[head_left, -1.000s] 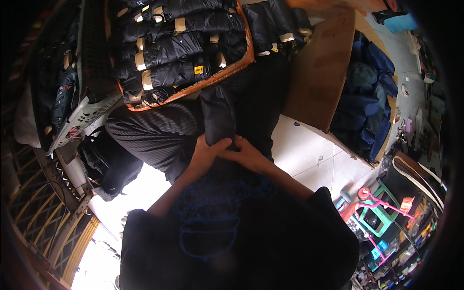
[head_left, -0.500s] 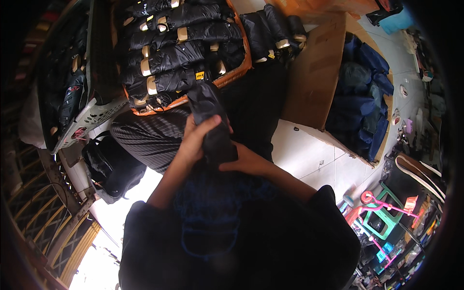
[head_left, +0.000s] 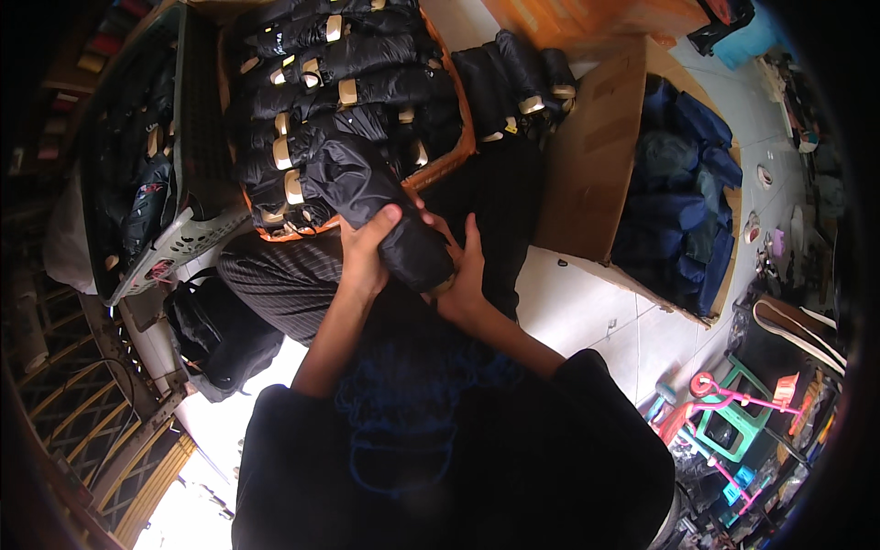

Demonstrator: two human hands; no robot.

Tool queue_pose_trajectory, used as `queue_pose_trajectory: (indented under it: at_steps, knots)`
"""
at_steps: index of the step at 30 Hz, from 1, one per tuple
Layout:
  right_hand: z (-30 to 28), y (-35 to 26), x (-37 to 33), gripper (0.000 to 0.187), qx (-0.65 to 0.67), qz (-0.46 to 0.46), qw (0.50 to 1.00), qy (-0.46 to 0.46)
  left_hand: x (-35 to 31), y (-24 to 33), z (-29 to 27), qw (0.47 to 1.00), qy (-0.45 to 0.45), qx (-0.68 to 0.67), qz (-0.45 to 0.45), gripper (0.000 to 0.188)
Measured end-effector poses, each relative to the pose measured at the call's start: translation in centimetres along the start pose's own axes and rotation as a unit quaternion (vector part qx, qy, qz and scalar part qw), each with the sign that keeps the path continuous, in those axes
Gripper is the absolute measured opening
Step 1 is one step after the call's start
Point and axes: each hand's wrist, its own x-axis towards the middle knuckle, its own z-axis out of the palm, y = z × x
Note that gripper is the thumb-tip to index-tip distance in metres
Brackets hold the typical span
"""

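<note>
A black folded umbrella in a soft wrinkled cover slants across my lap. My left hand wraps round its middle, thumb on top. At its near end, my right hand grips with the fingers partly hidden underneath and the thumb raised; a bit of tan shows there. The umbrella's far end overlaps the near edge of an orange-rimmed carton, where several similar black umbrellas with tan handles lie in rows.
More black umbrellas lie right of the carton. A cardboard box holds dark blue bundles. At left stands a dark plastic crate beside a black bag. A green stool and pink scooter stand at lower right.
The umbrella has turned so its far end points further left, and its near end has swung right. My right hand has shifted from its side to its near end, thumb lifting.
</note>
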Motion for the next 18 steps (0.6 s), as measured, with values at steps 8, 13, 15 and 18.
queue_pose_trajectory:
  at_steps: [8, 13, 15, 18]
  knots:
    - [-0.5, 0.9, 2.3, 0.072, 0.094, 0.000, 0.994, 0.062, 1.5, -0.7, -0.2, 1.000, -0.014, -0.020, -0.010, 0.032]
    - [0.7, 0.6, 2.3, 0.065, 0.124, -0.006, 0.990, 0.065, 1.2, -1.3, 0.3, 1.000, -0.027, 0.009, -0.001, 0.029]
    - [0.7, 0.8, 2.7, 0.064, 0.130, 0.004, 0.989, 0.063, 1.1, -1.4, 0.4, 0.999, -0.040, 0.011, -0.005, 0.029]
    - [0.6, 1.2, 2.9, 0.060, 0.148, -0.004, 0.988, 0.049, 0.9, -1.6, 0.3, 0.998, -0.049, 0.036, -0.003, 0.032]
